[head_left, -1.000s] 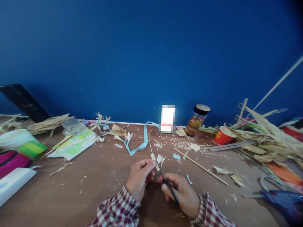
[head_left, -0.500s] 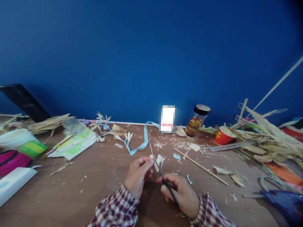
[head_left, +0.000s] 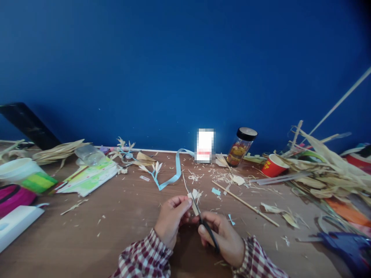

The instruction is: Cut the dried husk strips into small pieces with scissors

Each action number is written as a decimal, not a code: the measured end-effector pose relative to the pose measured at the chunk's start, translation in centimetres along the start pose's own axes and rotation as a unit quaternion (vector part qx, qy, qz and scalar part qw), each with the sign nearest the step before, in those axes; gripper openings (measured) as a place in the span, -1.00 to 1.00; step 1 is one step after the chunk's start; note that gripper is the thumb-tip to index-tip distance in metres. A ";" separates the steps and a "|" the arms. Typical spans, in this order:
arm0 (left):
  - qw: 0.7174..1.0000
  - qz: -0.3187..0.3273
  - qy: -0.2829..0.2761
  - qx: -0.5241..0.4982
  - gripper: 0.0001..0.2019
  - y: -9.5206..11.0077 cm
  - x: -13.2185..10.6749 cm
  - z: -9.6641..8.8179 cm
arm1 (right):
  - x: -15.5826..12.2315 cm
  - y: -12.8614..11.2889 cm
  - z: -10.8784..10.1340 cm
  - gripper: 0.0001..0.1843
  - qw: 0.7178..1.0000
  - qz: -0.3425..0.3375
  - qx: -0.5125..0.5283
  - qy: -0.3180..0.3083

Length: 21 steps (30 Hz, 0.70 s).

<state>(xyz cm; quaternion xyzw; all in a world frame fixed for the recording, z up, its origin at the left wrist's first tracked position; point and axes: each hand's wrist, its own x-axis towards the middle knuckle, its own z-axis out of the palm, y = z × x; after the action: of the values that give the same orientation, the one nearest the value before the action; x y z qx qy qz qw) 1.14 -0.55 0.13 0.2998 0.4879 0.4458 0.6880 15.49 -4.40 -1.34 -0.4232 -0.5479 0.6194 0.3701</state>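
Your left hand (head_left: 171, 218) pinches the pale strip (head_left: 192, 199), now nudged deeper into the scissors (head_left: 209, 233) your right hand (head_left: 224, 236) grips.

The left hand (head_left: 171, 218) sits slightly nearer the right hand (head_left: 224, 237). The black-handled scissors (head_left: 207, 228) now reach further along the pale husk strip (head_left: 193, 201) at the left fingertips.

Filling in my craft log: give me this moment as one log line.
left hand pinches pale husk strip | right hand holds black scissors, blades at the strip | table: husk scraps, blue ribbon, skewer
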 end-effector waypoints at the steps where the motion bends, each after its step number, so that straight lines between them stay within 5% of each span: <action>1: 1.000 -0.004 0.001 -0.001 -0.77 0.1 0.0 0.1 | 0.0 0.0 0.0 -0.65 1.000 -0.001 -0.001 -0.001; 21: 1.000 -0.008 0.016 0.001 -0.77 0.2 0.0 0.2 | 0.1 -0.4 0.1 -0.64 1.000 0.008 -0.005 0.007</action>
<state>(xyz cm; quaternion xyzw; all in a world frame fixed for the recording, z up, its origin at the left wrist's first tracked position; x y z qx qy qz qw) 1.23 -0.50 0.36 0.2895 0.5020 0.4443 0.6832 15.33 -4.28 -0.96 -0.4334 -0.5448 0.6168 0.3674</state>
